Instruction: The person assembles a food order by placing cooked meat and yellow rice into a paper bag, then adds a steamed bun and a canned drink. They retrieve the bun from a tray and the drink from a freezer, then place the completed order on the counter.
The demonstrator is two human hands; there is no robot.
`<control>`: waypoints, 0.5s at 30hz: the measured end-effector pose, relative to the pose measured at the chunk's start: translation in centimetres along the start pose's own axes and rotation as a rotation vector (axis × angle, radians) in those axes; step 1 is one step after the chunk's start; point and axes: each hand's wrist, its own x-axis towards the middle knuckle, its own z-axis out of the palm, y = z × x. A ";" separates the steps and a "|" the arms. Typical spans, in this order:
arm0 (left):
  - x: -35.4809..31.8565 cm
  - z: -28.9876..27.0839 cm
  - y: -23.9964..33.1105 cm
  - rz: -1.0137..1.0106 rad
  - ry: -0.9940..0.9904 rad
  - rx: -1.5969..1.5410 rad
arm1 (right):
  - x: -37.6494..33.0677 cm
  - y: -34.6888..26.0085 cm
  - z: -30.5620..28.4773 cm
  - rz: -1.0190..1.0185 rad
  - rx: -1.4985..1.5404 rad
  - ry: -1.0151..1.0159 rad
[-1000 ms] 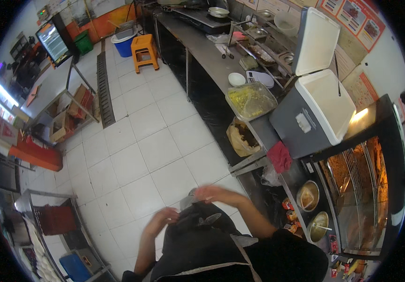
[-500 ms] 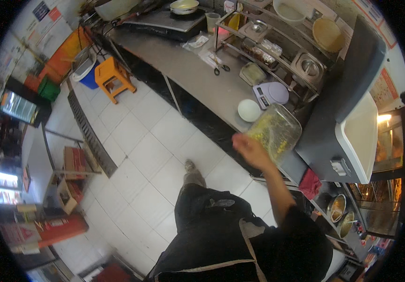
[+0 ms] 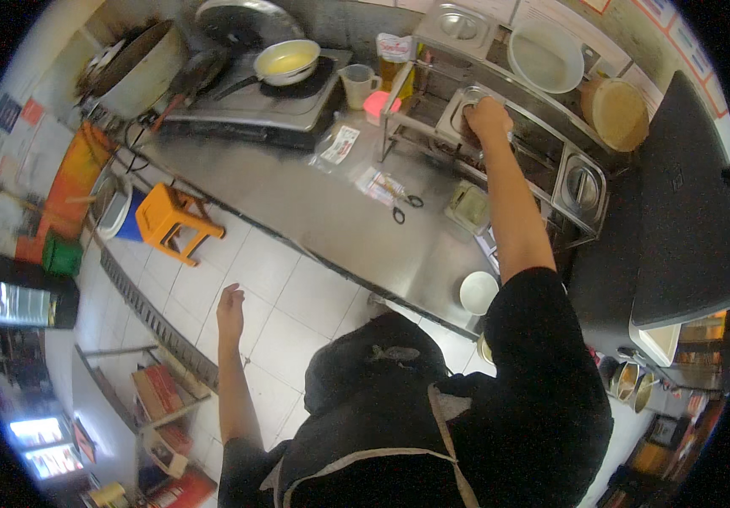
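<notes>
Right hand (image 3: 488, 117) is stretched out to a steel tub (image 3: 467, 114) set in the lower tier of the wire rack (image 3: 534, 165) at the counter's far right end. Fingers curl down over the tub's rim or lid; whether they actually grip it cannot be told, since the hand covers the contact. A second lidded tub (image 3: 583, 184) sits in the same tier further right, a third (image 3: 448, 21) on the tier above.

Left hand (image 3: 230, 309) hangs free over the tiled floor (image 3: 280, 279), well apart from the counter (image 3: 297, 199), fingers loose and extended, holding nothing.

On the counter just in front of the rack: scissors (image 3: 400, 203) lying on a plastic packet, a small square container (image 3: 469, 207) beside them. A white bowl (image 3: 478, 292) is at the near edge, beside the right upper arm. A pink cup (image 3: 377, 105) and a clear jug (image 3: 358, 83) stand near the rack's left post.

Far left end: a stove (image 3: 255, 106) with a pan (image 3: 287, 59) of yellow liquid and a large wok (image 3: 132, 57). An orange stool (image 3: 170, 218) stands on the floor below the counter edge.
</notes>
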 end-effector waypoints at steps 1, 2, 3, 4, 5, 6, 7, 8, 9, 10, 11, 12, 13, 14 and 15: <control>1.8 1.8 1.4 0.064 -0.061 -0.075 | 0.1 0.3 -0.3 -0.016 0.037 0.020; 2.7 3.6 2.1 0.067 -0.083 -0.049 | 0.2 0.8 -0.8 0.000 0.053 0.012; 3.4 4.9 2.3 0.053 -0.159 0.015 | 0.1 1.6 -1.5 -0.021 0.091 0.021; 4.0 6.2 2.1 0.056 -0.196 0.149 | -0.3 2.7 -2.1 0.048 0.094 0.126; 4.3 7.2 1.6 0.047 -0.214 0.148 | -0.7 4.7 -3.0 0.071 0.097 0.091; 4.3 8.0 0.9 0.033 -0.239 0.050 | -1.2 6.7 -3.8 0.119 0.044 0.100; 4.3 8.4 0.0 -0.083 -0.268 0.073 | -1.7 8.1 -4.0 0.206 -0.003 0.135; 4.6 8.8 -1.0 -0.157 -0.301 0.100 | -2.0 9.3 -4.1 0.208 -0.099 0.111; 4.9 9.4 -1.9 -0.256 -0.312 -0.033 | -2.0 10.1 -3.9 0.177 -0.079 0.126; 5.6 9.3 -2.6 -0.308 -0.368 0.042 | -2.1 10.8 -3.4 0.193 -0.095 0.137; 6.3 9.3 -3.3 -0.351 -0.421 0.078 | -2.1 11.1 -2.8 0.199 -0.085 0.095; 7.9 9.7 -3.7 -0.269 -0.496 0.069 | -2.0 11.3 -2.1 0.171 -0.070 0.116; 8.9 9.6 -3.9 -0.232 -0.561 0.084 | -1.9 11.2 -1.4 0.180 -0.101 0.138; 10.8 9.8 -4.0 -0.143 -0.626 0.268 | -1.7 11.0 -0.7 0.177 -0.123 0.134; 13.1 9.8 -3.8 -0.056 -0.688 0.459 | -1.6 10.7 -0.3 0.178 -0.153 0.160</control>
